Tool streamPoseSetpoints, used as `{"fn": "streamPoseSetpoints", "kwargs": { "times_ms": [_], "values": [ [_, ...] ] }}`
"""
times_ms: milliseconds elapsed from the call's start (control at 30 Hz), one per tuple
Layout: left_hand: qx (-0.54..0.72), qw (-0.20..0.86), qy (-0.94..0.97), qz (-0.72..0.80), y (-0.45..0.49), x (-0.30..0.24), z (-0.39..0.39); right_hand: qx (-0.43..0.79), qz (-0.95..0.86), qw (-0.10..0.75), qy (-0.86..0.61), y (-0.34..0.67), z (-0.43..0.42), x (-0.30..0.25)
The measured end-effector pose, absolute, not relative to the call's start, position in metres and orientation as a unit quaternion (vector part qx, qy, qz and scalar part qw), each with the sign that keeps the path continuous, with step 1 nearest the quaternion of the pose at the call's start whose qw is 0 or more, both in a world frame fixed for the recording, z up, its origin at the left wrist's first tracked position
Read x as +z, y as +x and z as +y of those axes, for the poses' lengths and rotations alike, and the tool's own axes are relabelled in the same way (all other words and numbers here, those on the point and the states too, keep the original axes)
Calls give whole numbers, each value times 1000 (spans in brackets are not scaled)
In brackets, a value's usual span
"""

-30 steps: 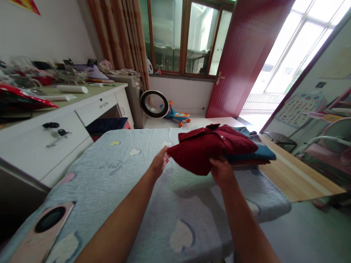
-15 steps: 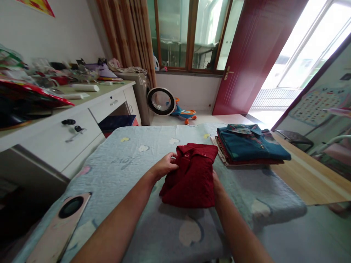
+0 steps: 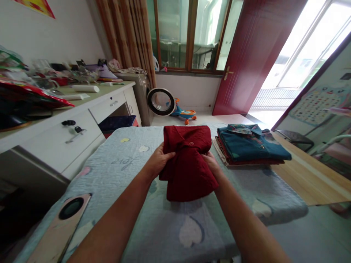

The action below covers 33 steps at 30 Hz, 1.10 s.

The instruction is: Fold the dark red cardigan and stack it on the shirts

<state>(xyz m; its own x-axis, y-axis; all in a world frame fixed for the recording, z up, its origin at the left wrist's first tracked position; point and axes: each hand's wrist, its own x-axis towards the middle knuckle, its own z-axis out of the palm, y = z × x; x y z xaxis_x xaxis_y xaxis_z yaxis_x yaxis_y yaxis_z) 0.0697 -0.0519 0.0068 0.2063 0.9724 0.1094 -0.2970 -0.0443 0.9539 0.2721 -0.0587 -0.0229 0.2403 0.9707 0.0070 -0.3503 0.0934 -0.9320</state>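
Observation:
A dark red buttoned garment [image 3: 189,164], folded into a compact bundle, is held up between both hands over the light blue blanket [image 3: 109,182]. My left hand [image 3: 157,160] grips its left side, thumb on top and fingers hidden behind the cloth. At the opposite edge my right hand [image 3: 211,164] is closed on the fabric, its fingers partly covered. One button shows near the top, and the lower part hangs toward me. To the right lies a stack of folded clothes with a teal collared shirt [image 3: 252,142] on top.
A phone [image 3: 60,226] lies at the blanket's lower left. A wooden board [image 3: 315,168] extends to the right. Beyond the table are a white desk [image 3: 82,135] with cluttered top, an open round washer door [image 3: 161,102] and a blue-orange ride-on toy [image 3: 185,112].
Both hands have lifted and tilted the red garment, its upper part moving away from me. The right hand now shows more, with its fingers on the cloth's front.

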Motion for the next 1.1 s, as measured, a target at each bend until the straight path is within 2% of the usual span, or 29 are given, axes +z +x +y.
{"fn": "streamPoseSetpoints", "kwargs": {
  "times_ms": [67,167,233,300,367,467,567,700,800,900,933,1000,1100],
  "values": [
    [603,500,502,366,53,14,-41,450,-425,631,-468,287,-41,-1],
    [677,344,500,416,28,24,-28,248,-521,631,-519,306,-18,29],
    [687,278,505,442,17,26,-25,139,-577,592,-545,311,-8,42],
    [688,240,507,460,10,24,-27,103,-626,529,-563,312,-4,46],
    [692,230,498,469,5,20,-33,124,-670,457,-571,311,-5,43],
    [691,273,479,467,-3,11,-49,204,-745,332,-541,314,-7,32],
    [649,377,472,462,-17,7,-72,255,-783,232,-518,325,-7,23],
    [497,538,490,472,-42,4,-103,131,-810,188,-541,340,0,10],
    [422,565,497,505,-58,-4,-116,78,-826,70,-554,342,3,-2],
    [410,559,489,529,-69,-13,-120,72,-825,-19,-561,334,-1,-10],
    [408,552,488,539,-72,-17,-119,68,-824,-18,-562,330,-3,-9],
    [401,524,493,567,-76,-25,-116,42,-815,48,-576,323,-9,-1],
    [424,446,498,610,-80,-37,-109,-29,-758,254,-600,317,-19,23]
  ]
}}
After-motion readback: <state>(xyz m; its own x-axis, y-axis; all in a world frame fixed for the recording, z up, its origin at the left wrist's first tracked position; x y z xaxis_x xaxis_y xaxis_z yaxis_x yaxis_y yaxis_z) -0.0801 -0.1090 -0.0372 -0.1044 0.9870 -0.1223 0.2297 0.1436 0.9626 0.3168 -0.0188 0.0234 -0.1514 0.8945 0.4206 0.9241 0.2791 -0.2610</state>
